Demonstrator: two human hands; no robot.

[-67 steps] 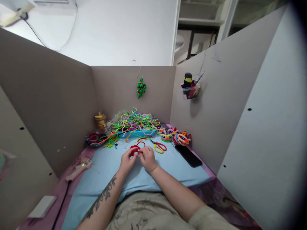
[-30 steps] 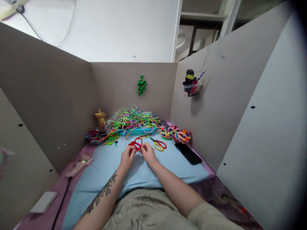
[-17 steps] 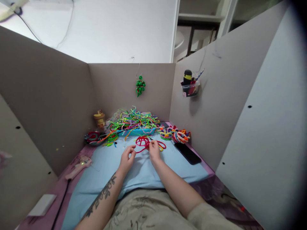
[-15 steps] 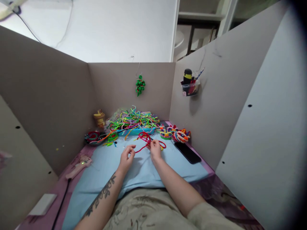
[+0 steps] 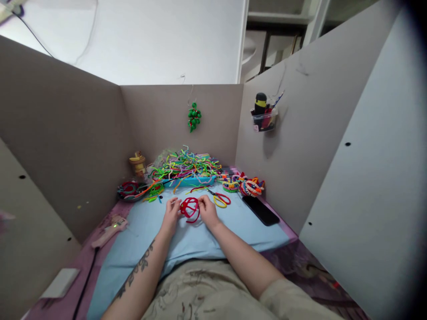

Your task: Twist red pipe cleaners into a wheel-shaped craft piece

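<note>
Between my two hands is a looped bundle of red pipe cleaner [image 5: 190, 207], bent into an open round cage shape with one loose end curling below it. My left hand [image 5: 172, 210] has its fingers bent against the bundle's left side. Closed on the right side is my right hand [image 5: 208, 210], thumb and fingers pinching the red strand. Just beyond my right hand lie scissors [image 5: 221, 200] with red and yellow handles. A few loose pipe cleaners [image 5: 197, 189] rest behind the bundle on the light blue cloth [image 5: 147, 235].
A blue tray [image 5: 191, 182] heaped with colourful pipe cleaners [image 5: 187, 164] stands at the back. Finished woven pieces [image 5: 251, 186] and a black phone [image 5: 260, 210] are on the right. At left lie a pink glue gun [image 5: 110, 232] and a white box [image 5: 60, 283]. Grey panels enclose the table.
Both hands have drawn the red pipe cleaner bundle nearer and to the left, uncovering the scissors. My left hand now touches the bundle itself rather than its trailing end.
</note>
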